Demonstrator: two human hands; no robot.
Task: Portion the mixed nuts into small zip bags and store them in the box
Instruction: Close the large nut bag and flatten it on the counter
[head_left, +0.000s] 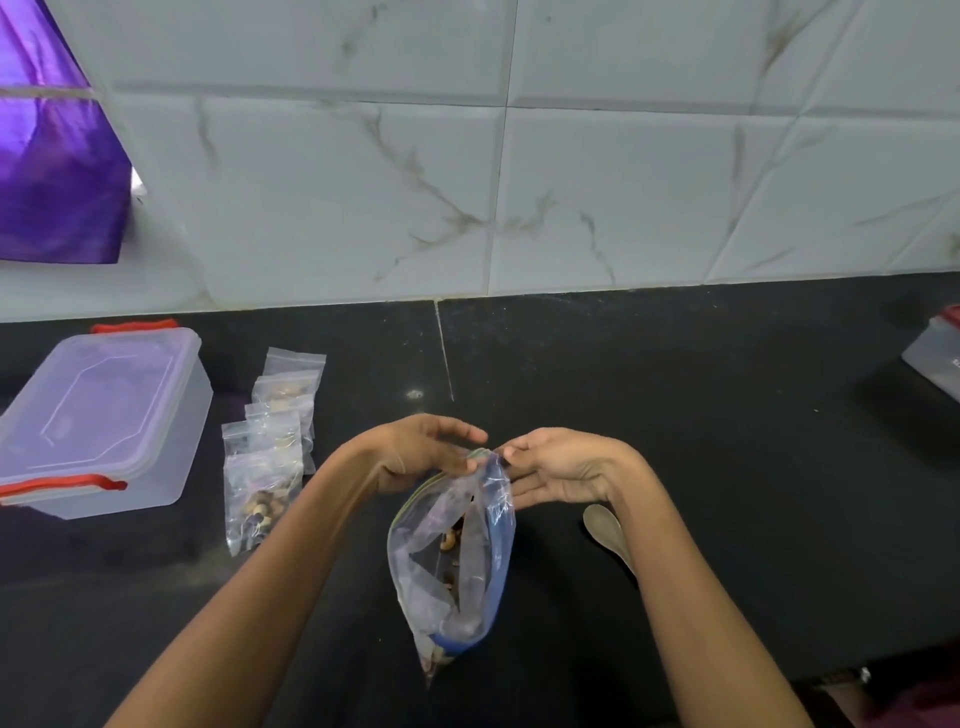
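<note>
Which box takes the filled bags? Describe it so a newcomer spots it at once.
Start at the black countertop under the tiled wall and look to its left end. The clear plastic box sits there with its lid on, just left of the filled small zip bags. Its red clips and full visibility distinguish it from the other container, cut off at the right edge.

box (98, 415) left of small bags (270, 447), big bag (452, 551) centre, spoon (605, 530) right

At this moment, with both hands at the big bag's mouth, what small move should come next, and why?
Probably press the big bag's zip closed: left hand and right hand pinch its top, few nuts show inside, and filled small bags wait beside the lidded box.
</note>
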